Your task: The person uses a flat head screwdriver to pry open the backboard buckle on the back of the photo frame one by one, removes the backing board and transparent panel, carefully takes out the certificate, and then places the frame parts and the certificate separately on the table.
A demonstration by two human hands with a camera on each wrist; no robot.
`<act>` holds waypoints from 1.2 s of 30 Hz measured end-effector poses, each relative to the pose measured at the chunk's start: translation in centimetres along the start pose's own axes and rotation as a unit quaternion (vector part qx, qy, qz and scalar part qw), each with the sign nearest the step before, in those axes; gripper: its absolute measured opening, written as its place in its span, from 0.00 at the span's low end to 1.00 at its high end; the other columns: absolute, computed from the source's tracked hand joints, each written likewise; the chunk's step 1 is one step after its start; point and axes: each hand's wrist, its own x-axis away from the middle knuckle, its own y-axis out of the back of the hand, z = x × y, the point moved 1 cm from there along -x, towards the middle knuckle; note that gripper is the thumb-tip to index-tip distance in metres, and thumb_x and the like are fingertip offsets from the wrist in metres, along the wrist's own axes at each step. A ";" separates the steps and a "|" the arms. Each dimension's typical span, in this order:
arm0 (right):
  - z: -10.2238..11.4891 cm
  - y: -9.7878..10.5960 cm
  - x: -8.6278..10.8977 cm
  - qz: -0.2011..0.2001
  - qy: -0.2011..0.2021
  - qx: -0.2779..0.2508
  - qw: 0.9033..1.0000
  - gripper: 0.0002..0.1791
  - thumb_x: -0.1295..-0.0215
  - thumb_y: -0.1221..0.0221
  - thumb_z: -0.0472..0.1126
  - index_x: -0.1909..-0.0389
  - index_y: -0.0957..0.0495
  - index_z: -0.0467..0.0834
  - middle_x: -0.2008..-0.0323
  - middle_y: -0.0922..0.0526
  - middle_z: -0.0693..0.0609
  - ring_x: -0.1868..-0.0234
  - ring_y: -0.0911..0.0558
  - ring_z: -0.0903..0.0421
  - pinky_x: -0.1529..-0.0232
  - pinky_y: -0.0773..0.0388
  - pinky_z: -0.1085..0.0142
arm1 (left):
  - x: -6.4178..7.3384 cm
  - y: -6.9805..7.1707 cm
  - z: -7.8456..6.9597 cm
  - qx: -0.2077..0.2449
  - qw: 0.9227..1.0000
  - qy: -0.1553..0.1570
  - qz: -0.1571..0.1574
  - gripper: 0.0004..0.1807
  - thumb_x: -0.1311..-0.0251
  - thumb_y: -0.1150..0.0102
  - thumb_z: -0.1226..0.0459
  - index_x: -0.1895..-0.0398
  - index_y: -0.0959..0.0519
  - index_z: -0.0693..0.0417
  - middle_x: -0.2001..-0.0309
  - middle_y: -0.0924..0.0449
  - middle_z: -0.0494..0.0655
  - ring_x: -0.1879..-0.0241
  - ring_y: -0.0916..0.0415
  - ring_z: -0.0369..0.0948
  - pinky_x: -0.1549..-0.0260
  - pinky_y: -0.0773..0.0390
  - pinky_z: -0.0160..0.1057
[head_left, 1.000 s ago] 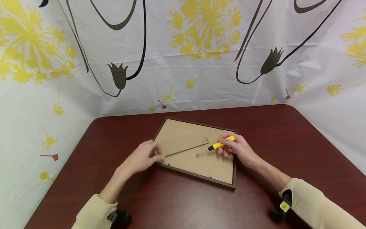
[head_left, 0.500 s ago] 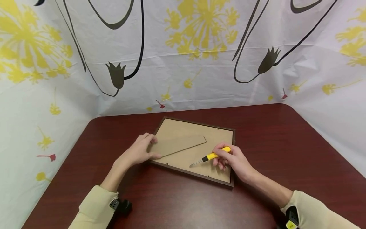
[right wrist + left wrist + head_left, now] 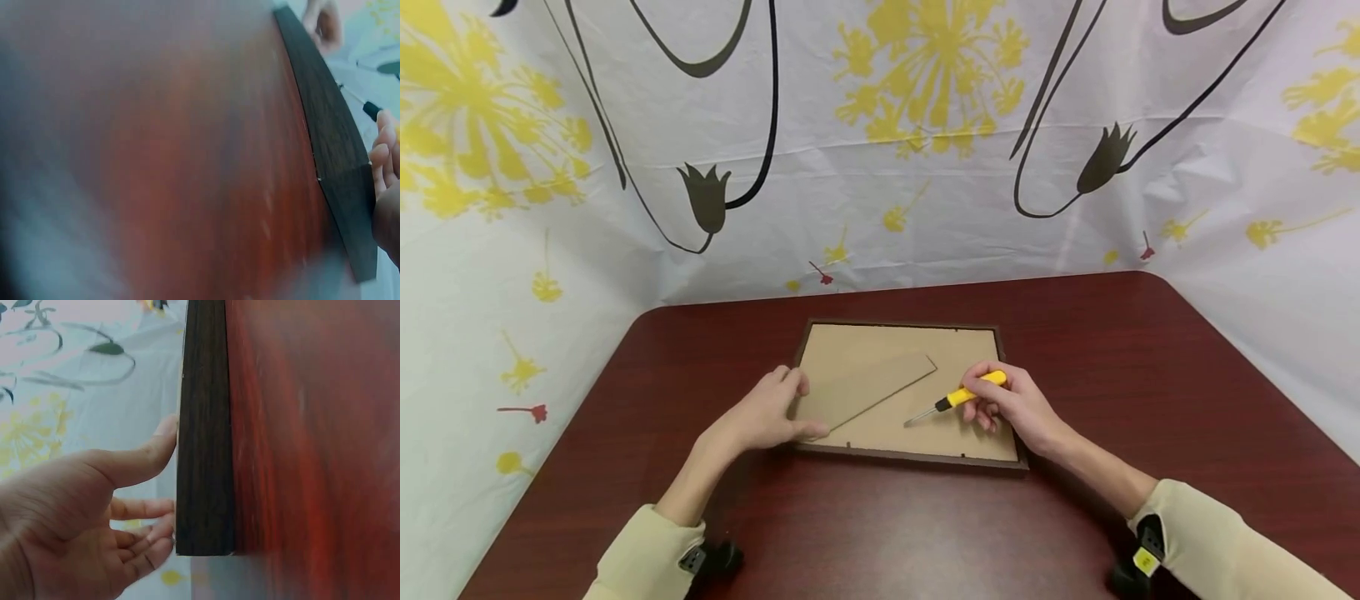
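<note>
A dark brown picture frame [image 3: 917, 456] lies face down on the table, its tan backing board [image 3: 970, 346] uppermost. Across the board's left half slants a flat stand flap [image 3: 872, 379]. My left hand [image 3: 763, 412] rests at the frame's left side, its thumb near the flap's lower end; in the left wrist view its fingertips meet the board side along the frame's dark edge [image 3: 205, 425]. In my right hand [image 3: 1018, 408] I grip a yellow-handled screwdriver [image 3: 957, 398] by its handle. Its metal tip points left and down over the board; contact cannot be told.
Small dark tabs [image 3: 962, 456] sit along the frame's inner edges. The glossy red-brown table [image 3: 895, 533] reaches to a white patterned sheet [image 3: 865, 242] behind and at both sides. A dark device is strapped at each sleeve cuff.
The picture frame has turned counter-clockwise, its lower right corner moving away from me. The screwdriver's tip dipped toward the near edge, then rose slightly. My left hand stays at the left side.
</note>
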 end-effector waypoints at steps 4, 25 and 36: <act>-0.3 1.4 -1.2 0.013 0.011 0.005 1.000 0.12 0.24 0.45 0.38 0.59 0.28 0.30 0.78 0.17 0.44 0.83 0.26 0.58 0.83 0.28 0.68 | 1.3 -0.5 -1.7 -0.013 1.000 0.014 0.015 0.29 0.44 0.27 0.47 0.61 0.32 0.58 0.64 0.35 0.49 0.64 0.35 0.46 0.61 0.29 0.46; 1.0 3.7 -2.1 -0.038 0.007 0.001 0.999 0.13 0.24 0.43 0.39 0.53 0.27 0.32 0.73 0.17 0.44 0.79 0.23 0.57 0.78 0.24 0.68 | 0.9 -1.7 -3.6 -0.007 1.000 -0.006 -0.006 0.38 0.36 0.35 0.45 0.33 0.29 0.62 0.44 0.32 0.57 0.46 0.33 0.49 0.47 0.27 0.51; 1.7 4.0 -2.7 -0.053 0.025 0.011 0.998 0.16 0.29 0.38 0.36 0.48 0.28 0.29 0.66 0.18 0.36 0.73 0.20 0.55 0.72 0.20 0.66 | 0.1 -1.8 -3.5 -0.001 1.000 -0.026 0.004 0.42 0.42 0.30 0.44 0.31 0.29 0.60 0.41 0.35 0.55 0.42 0.34 0.50 0.42 0.29 0.52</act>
